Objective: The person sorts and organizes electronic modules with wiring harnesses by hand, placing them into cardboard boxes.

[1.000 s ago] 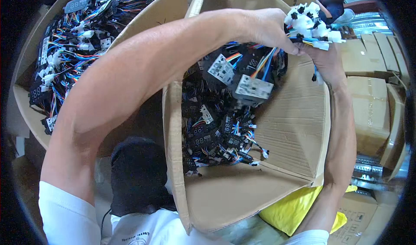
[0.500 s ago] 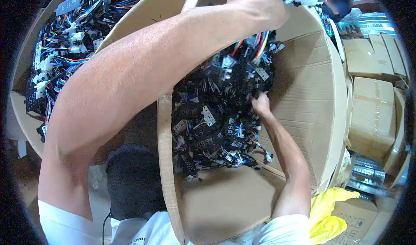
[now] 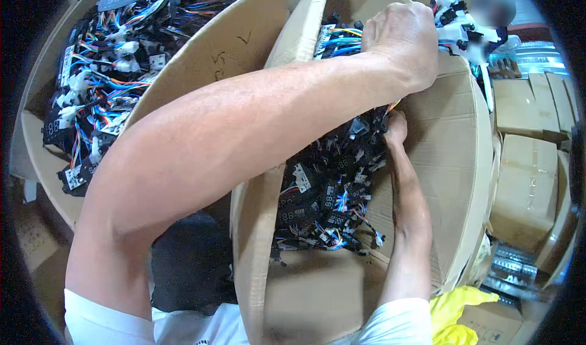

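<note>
Wires bunched in a fist: on my feed, the left hand (image 3: 401,47) is clenched high over an open cardboard box (image 3: 314,278), fingers curled tight with no visible gap. The wire bundle (image 3: 455,33) it grips runs through the fist; white and black connectors jut out beyond the knuckles, on the right. On the opposite side of that fist, just beside it, I see coloured wires (image 3: 343,42) next to a pale circuit board (image 3: 321,42); the palm side is hidden from me.

Below, the right hand (image 3: 397,128) reaches into the box at the right edge of a heap of black display boards (image 3: 329,192). Its fingertips are lost among the dark parts, so I cannot tell how far they are open or whether they have hold of anything. A few coloured strands show just above that hand, near the left forearm (image 3: 244,122), which crosses over the heap.

To the left, a second box (image 3: 201,58) holds more boards and wires. A yellow bag (image 3: 458,314) lies at lower right, near stacked cartons (image 3: 524,189).
</note>
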The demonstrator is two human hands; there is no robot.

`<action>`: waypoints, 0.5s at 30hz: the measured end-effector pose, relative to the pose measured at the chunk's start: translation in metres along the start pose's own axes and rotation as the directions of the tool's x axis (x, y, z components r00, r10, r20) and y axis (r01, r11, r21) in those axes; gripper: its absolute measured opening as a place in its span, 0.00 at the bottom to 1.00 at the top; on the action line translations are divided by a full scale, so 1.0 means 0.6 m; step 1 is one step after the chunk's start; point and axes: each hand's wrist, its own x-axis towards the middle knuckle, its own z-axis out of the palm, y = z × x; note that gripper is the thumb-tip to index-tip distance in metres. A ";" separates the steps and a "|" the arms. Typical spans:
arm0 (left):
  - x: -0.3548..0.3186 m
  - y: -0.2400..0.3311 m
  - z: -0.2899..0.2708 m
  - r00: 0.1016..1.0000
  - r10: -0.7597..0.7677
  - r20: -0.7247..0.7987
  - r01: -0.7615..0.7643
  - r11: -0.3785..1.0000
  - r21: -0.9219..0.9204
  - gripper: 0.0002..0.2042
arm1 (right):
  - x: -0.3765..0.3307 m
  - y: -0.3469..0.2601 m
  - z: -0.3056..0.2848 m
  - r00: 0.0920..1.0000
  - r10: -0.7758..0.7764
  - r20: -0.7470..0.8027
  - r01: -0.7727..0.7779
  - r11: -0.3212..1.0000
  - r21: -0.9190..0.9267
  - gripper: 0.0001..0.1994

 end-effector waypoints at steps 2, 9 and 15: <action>0.002 0.010 -0.007 0.997 0.070 -0.044 -0.072 0.997 -0.026 0.11 | 0.010 0.066 -0.021 0.983 -0.184 0.020 0.184 0.983 0.012 0.18; -0.008 -0.038 -0.022 0.987 0.102 -0.122 -0.122 0.978 -0.168 0.15 | -0.061 -0.008 0.033 0.940 -0.240 -0.243 0.249 0.969 0.005 0.13; -0.008 -0.013 -0.024 0.994 0.075 -0.080 -0.086 0.986 -0.145 0.14 | -0.017 -0.033 -0.283 0.981 0.093 -0.167 -0.025 0.929 0.370 0.13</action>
